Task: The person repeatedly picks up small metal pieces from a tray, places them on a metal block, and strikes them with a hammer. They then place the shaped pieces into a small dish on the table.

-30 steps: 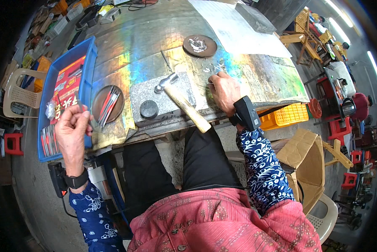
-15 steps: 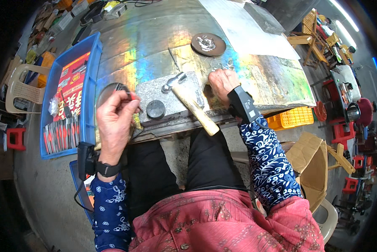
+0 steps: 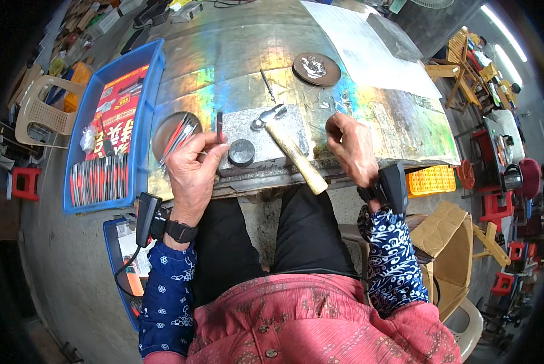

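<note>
My left hand (image 3: 190, 167) pinches a small dark red-edged piece (image 3: 220, 127) upright at the left edge of a grey stone block (image 3: 247, 130). On that block lie a hammer (image 3: 290, 148) with a wooden handle and a round black disc (image 3: 241, 151). My right hand (image 3: 352, 147) hovers at the block's right side, fingers curled; I cannot tell whether it holds anything small. A round dish (image 3: 173, 134) of thin red and silver pieces sits just left of my left hand.
A blue tray (image 3: 141, 91) with a red packet and rows of thin pieces stands at the left. A brown round dish (image 3: 316, 68) and a thin metal rod (image 3: 268, 86) lie further back on the shiny metal tabletop (image 3: 247, 48). A cardboard box (image 3: 447, 242) is at the lower right.
My left hand came from the blue tray across to the stone block, now holding a small piece. My right hand lifted slightly off the tabletop.
</note>
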`<action>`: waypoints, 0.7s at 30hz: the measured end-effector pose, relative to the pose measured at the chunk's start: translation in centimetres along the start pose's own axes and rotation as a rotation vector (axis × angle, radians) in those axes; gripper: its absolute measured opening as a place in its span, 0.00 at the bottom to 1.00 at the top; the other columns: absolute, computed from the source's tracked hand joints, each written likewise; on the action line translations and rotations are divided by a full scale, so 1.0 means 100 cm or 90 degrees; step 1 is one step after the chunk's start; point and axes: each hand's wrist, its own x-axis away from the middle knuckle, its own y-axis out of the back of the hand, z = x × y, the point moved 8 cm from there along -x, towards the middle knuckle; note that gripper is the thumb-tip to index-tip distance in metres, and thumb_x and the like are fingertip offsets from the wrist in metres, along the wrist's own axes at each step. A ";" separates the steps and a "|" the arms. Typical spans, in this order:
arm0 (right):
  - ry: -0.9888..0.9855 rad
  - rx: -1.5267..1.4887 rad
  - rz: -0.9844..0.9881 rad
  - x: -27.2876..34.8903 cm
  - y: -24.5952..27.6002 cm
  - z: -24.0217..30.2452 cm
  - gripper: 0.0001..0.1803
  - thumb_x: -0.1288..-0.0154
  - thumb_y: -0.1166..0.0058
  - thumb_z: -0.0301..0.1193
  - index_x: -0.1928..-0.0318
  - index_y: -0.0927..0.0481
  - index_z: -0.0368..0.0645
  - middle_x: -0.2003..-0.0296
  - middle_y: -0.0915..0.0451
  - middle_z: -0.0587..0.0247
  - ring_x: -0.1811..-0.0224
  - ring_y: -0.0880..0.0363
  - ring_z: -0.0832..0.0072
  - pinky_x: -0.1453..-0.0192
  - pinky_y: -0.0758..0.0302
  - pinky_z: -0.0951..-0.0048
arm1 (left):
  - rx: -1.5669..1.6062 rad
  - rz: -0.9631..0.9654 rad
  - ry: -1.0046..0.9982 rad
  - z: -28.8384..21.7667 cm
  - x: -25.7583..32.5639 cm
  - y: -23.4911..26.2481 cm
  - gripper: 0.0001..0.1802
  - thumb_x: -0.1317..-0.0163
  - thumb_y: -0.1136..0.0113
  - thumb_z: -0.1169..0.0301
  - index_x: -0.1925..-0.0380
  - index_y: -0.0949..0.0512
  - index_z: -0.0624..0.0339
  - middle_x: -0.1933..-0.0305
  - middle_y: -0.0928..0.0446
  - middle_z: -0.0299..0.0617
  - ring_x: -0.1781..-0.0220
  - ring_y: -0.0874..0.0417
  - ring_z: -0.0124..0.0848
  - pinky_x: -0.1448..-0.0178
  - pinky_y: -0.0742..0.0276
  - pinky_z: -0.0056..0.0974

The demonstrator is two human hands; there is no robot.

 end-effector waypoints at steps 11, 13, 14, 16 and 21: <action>0.023 -0.318 -0.060 0.042 0.020 0.065 0.04 0.37 0.45 0.16 0.61 0.20 0.32 0.70 0.19 0.62 0.71 0.19 0.80 0.67 0.23 0.82 | 0.386 0.035 0.169 -0.011 0.019 0.002 0.08 0.36 0.40 0.79 0.59 0.22 0.71 0.64 0.18 0.46 0.66 0.16 0.28 0.65 0.16 0.29; -0.015 -0.461 -0.027 0.052 0.012 0.080 0.03 0.36 0.44 0.17 0.62 0.20 0.33 0.71 0.19 0.64 0.70 0.18 0.82 0.68 0.24 0.83 | 0.451 0.045 0.218 -0.013 0.028 -0.004 0.09 0.36 0.40 0.78 0.58 0.22 0.71 0.63 0.18 0.47 0.66 0.15 0.30 0.64 0.16 0.30; -0.003 -0.482 -0.038 0.054 0.008 0.089 0.03 0.36 0.43 0.18 0.62 0.20 0.33 0.71 0.19 0.65 0.70 0.18 0.82 0.69 0.24 0.83 | 0.493 0.049 0.239 -0.014 0.032 -0.007 0.09 0.36 0.40 0.77 0.57 0.23 0.71 0.63 0.18 0.48 0.65 0.15 0.31 0.64 0.15 0.31; -0.037 -0.555 -0.024 0.059 -0.001 0.099 0.03 0.36 0.42 0.18 0.62 0.20 0.33 0.71 0.19 0.66 0.70 0.18 0.82 0.69 0.24 0.84 | 0.539 0.063 0.257 -0.017 0.039 -0.011 0.09 0.35 0.41 0.77 0.56 0.23 0.70 0.62 0.18 0.49 0.64 0.14 0.33 0.63 0.14 0.33; -0.075 -0.637 -0.007 0.067 -0.016 0.113 0.03 0.36 0.42 0.20 0.62 0.20 0.32 0.69 0.20 0.66 0.72 0.21 0.84 0.70 0.26 0.84 | 0.664 0.087 0.292 -0.024 0.055 -0.019 0.10 0.33 0.44 0.75 0.54 0.25 0.68 0.60 0.18 0.52 0.62 0.13 0.38 0.62 0.13 0.36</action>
